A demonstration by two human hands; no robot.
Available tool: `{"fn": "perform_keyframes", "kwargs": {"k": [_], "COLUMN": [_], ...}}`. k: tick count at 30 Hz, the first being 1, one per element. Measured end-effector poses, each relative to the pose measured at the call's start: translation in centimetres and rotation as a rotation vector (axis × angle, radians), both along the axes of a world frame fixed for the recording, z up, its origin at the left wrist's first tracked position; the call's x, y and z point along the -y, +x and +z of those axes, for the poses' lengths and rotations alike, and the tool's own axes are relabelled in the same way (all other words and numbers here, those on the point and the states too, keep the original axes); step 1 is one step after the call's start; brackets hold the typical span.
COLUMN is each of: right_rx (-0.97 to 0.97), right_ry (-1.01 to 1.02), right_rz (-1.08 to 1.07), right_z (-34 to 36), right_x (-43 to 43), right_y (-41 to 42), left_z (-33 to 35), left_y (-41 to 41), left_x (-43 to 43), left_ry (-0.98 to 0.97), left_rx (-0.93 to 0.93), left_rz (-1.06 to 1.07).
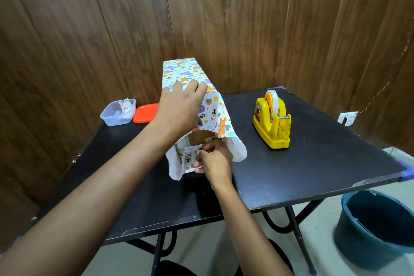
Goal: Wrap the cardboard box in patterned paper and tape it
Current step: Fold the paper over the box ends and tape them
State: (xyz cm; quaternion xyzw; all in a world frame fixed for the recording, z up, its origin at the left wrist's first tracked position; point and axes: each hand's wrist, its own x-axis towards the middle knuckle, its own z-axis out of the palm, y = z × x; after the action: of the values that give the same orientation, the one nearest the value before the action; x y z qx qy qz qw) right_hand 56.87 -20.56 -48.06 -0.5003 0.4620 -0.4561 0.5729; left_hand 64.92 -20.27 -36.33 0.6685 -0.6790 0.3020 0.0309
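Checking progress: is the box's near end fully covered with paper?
No: bare cardboard box shows at the near end, where the right hand pinches a patterned paper flap.

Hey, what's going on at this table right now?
A person is wrapping a box in patterned paper. The left hand presses on the papered top, while the right hand pinches a paper flap at the near end, where bare cardboard shows. The tape dispenser stands untouched on the table to the right.

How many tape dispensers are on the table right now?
1. The yellow tape dispenser stands on the black table, to the right of the box in patterned paper and apart from it. Another could be hidden behind the box.
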Motion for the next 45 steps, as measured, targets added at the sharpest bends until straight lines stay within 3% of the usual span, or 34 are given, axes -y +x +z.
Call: {"fn": "perform_keyframes", "kwargs": {"k": [4, 9, 15, 19, 21, 25, 29, 32, 37, 45], "right_rx": [-0.035, 0.062, 0.031, -0.057, -0.164, -0.622, -0.772, -0.731, -0.543, -0.323], "right_ry": [-0.067, -0.204, -0.360, -0.320, -0.296, -0.250, -0.089, 0.012, 0.090, 0.180], "right_rz": [0.192, 0.237, -0.099, -0.268, -0.345, -0.495, -0.374, -0.288, -0.340, -0.231], "right_z": [3.3, 9.0, 10.7, 9.0, 7.8, 6.0, 4.8, 4.4, 4.8, 6.0], "right_x": [-2.7, -4.5, 0.0, 5.8, 8.9, 13.3, 15.4, 15.8, 16.0, 15.9], "right_y": [-2.4, -7.4, -11.6, -12.1, -12.2, -13.3, -14.4, -14.9, -16.0, -16.7], "left_z": [-0.1, -1.0, -1.6, -1.6, -1.7, -1.5, -1.9, -2.4, -2.0, -0.7], "left_y": [-0.4, -1.3, -1.6, -1.5, -1.5, -1.6, -1.3, -1.1, -1.7, -2.4], "left_x": [0.3, 0.5, 0.8, 0.8, 0.7, 0.5, 1.1, 1.9, 2.0, 1.0], "left_ry": [0.007, -0.039, -0.075, -0.082, -0.088, -0.088, -0.121, -0.192, -0.090, 0.039], "left_rx": [-0.088, -0.048, -0.053, -0.052, -0.053, -0.033, 0.072, 0.158, 0.103, 0.038], "left_rz": [0.016, 0.083, 0.094, 0.096, 0.087, 0.093, 0.139, 0.182, 0.170, 0.176]}}
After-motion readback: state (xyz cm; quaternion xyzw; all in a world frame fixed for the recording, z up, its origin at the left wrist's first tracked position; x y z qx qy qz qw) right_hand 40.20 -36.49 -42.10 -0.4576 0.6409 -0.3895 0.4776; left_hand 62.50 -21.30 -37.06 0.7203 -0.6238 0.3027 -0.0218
